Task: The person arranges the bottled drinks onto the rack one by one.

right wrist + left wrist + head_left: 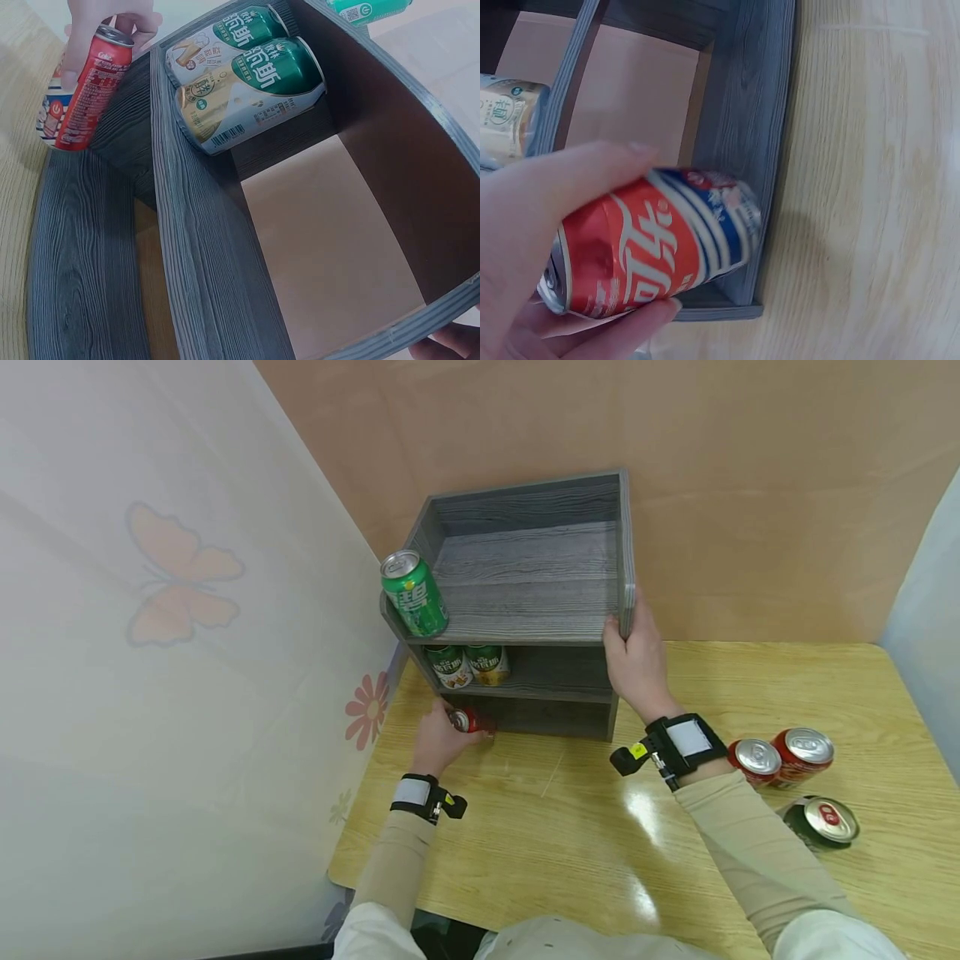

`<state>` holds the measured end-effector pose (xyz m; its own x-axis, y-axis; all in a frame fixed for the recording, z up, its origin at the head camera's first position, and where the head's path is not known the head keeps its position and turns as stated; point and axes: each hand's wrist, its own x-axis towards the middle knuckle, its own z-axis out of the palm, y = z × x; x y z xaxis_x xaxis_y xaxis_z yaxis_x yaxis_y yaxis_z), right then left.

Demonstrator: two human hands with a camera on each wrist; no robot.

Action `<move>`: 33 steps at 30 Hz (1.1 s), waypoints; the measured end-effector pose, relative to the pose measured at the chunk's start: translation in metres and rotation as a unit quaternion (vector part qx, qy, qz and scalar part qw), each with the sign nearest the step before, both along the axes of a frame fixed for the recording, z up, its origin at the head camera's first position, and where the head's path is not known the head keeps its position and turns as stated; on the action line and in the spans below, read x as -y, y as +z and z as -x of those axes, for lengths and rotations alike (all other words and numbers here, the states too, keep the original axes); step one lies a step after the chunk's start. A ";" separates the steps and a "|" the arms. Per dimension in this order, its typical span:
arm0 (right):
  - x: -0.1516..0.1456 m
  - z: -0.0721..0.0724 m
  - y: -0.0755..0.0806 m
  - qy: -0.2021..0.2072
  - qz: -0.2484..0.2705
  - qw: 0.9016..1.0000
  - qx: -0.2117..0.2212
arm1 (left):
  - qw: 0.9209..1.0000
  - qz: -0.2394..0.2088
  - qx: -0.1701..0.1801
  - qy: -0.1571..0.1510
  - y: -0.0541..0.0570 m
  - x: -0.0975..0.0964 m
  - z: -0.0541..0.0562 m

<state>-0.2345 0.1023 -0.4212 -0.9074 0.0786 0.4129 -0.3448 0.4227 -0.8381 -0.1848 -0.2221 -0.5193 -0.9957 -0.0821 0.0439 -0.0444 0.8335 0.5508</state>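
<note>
Hands [637, 668] bare. Wrinkled beige sleeves [757, 852] on both forearms, white outer sleeves [832, 941] above. Black wrist straps [663, 743], each with a whitish rectangular patch [687, 737], small black pod [624, 762], yellow mark [638, 750], silvery metal hardware [660, 766]. Pale torso garment [592, 941], few dark specks.

The cola can [660, 247] is red with white lettering and blue-and-white bands, the shelf [532, 552] grey with streaked wood grain, the soda can [416, 597] at its left edge bright green, and the counter [555, 835] yellow with wood grain.
</note>
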 end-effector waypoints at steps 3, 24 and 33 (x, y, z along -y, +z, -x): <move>0.001 0.000 0.001 0.001 0.000 1.000 -0.001 | 1.000 -0.015 -0.021 0.012 -0.007 -0.001 0.000; 0.000 -0.002 0.001 0.003 -0.002 1.000 0.004 | 0.992 -0.029 -0.084 0.086 -0.042 -0.024 0.014; 0.000 -0.002 0.002 0.004 -0.002 1.000 0.008 | 0.993 -0.019 -0.082 0.086 -0.043 -0.027 0.019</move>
